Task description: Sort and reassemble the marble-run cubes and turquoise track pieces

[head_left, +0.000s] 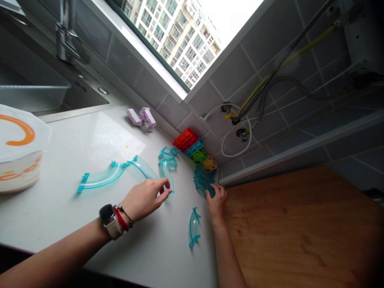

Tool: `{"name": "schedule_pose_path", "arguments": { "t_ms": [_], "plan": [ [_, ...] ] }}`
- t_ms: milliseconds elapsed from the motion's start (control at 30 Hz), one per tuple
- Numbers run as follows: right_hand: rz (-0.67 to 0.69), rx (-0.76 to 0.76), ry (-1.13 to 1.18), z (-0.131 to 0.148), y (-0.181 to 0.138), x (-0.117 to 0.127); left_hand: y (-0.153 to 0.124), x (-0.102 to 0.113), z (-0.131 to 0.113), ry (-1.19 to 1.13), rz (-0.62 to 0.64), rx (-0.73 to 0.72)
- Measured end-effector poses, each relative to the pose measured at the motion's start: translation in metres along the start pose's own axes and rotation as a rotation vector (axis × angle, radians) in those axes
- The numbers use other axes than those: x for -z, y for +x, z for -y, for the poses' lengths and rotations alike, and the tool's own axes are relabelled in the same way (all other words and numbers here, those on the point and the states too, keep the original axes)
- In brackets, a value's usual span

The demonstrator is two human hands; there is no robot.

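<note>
My left hand (149,197), with a watch on its wrist, has its thumb and index finger pinched at the lower end of a curved, see-through teal track piece (167,175). Partly under this hand runs another curved track piece (143,167), joined to a third track piece (103,179) on its left. My right hand (217,199) rests at a pile of teal track pieces (203,179), thumb and fingers apart over its near edge. Between my hands and nearer to me lies a short curved track piece (194,227), touched by neither hand.
Red, blue, green and yellow blocks (195,149) line the wall behind the pile. Pale purple pieces (142,118) lie farther back. A white tub (21,150) and a sink (90,105) are at left; a wooden board (288,232) is at right. Cables (264,80) hang above.
</note>
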State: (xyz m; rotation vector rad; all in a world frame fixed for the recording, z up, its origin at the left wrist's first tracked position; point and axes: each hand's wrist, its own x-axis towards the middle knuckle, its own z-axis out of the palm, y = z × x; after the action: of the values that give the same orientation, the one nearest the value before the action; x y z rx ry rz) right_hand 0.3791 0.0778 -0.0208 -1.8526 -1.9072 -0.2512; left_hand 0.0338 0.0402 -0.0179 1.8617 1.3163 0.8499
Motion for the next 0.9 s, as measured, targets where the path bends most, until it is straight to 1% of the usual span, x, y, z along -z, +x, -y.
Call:
{"name": "schedule_pose_path", "arguments": {
  "t_ms": [67,100,200,267,367,467,533,567,633,700,733,800,900],
  "plan": [
    [-0.032,-0.045,0.009,0.009,-0.027,0.013,0.000,0.000,0.000,0.005,0.003,-0.003],
    [-0.017,-0.056,0.020,0.013,-0.043,0.019,0.000,0.000,-0.001,0.009,0.006,-0.006],
    [0.106,-0.093,0.059,0.026,-0.090,0.031,-0.002,-0.002,-0.001,0.024,0.020,-0.025],
    [0.206,-0.171,0.088,0.035,-0.114,0.035,-0.003,-0.005,0.000,0.037,0.025,-0.035],
    [0.273,-0.289,0.096,0.046,-0.130,0.035,-0.001,-0.008,0.004,0.068,0.019,-0.056],
    [0.301,-0.324,0.155,0.052,-0.124,0.033,0.002,-0.003,0.010,0.079,-0.023,-0.096],
    [0.316,-0.325,0.332,0.056,-0.115,0.030,0.004,0.005,0.012,0.052,-0.097,-0.093],
    [0.323,-0.338,0.481,0.059,-0.109,0.028,0.004,0.010,0.012,0.030,-0.150,-0.081],
    [0.341,-0.402,0.854,0.067,-0.098,0.022,0.004,0.017,0.011,0.020,-0.295,-0.022],
    [0.329,-0.476,1.190,0.079,-0.085,0.010,0.003,0.021,0.010,0.103,-0.444,0.071],
    [0.296,-0.500,1.301,0.086,-0.078,0.002,0.002,0.022,0.009,0.166,-0.498,0.113],
    [0.226,-0.504,1.370,0.098,-0.061,-0.017,0.002,0.022,0.011,0.275,-0.548,0.151],
    [0.130,-0.508,1.397,0.109,-0.037,-0.049,0.002,0.018,0.015,0.301,-0.558,0.091]
  ]
}}
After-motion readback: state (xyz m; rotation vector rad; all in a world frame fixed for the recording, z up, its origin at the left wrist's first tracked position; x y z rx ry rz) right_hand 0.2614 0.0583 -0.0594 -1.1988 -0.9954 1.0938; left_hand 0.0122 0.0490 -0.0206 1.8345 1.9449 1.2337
